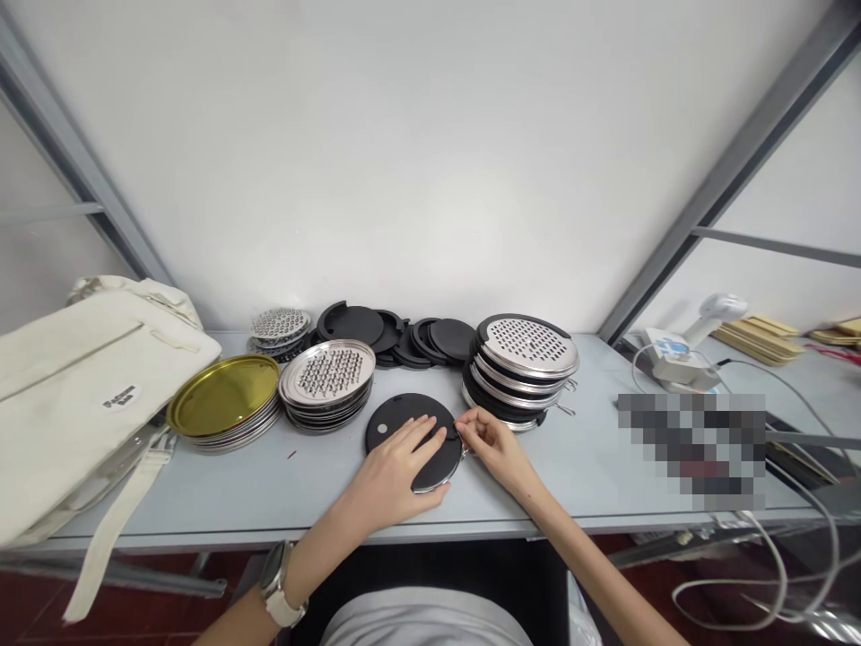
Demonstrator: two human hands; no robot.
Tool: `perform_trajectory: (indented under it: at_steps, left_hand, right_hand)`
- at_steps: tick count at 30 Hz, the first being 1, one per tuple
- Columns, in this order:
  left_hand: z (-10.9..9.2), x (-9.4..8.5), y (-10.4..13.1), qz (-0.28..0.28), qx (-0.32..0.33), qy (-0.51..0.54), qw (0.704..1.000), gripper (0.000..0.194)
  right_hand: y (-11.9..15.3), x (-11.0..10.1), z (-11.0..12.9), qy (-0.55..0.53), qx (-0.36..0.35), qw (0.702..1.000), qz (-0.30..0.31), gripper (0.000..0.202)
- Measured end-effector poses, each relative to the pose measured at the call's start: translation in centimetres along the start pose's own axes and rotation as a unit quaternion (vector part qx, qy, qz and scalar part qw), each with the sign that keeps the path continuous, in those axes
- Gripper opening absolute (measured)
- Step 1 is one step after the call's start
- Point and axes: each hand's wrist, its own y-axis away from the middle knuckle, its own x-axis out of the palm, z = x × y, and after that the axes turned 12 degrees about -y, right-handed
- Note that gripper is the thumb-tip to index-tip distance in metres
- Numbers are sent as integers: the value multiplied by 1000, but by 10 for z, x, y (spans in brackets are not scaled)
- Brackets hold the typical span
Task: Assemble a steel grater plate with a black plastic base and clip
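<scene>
A round black disc with a light dot and a metal rim lies on the table, near its front edge. My left hand rests flat on it with the fingers spread. At the disc's right edge, my right hand has thumb and forefinger pinched by a small metal clasp; what is between the fingertips is too small to make out. Behind and to the right stands a stack of black and silver grater discs. To the left is a stack of silver grater plates.
Gold-topped plates are stacked at the left beside a cream bag. Small grater discs and black lids lie along the wall. A white scanner and cables are at the right.
</scene>
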Motion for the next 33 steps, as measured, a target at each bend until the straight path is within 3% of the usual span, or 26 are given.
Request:
perform_trajectory:
  at_steps: [26,33]
  left_hand:
    - [-1,-1,-2,-14,-9,9,1000,62]
    - [-2,-1,-1,-16,-9,8,1000,62]
  right_hand:
    - [0,-3,3,-29,24,999,24,27]
    - [1,0,6,-46,41,998,6,31]
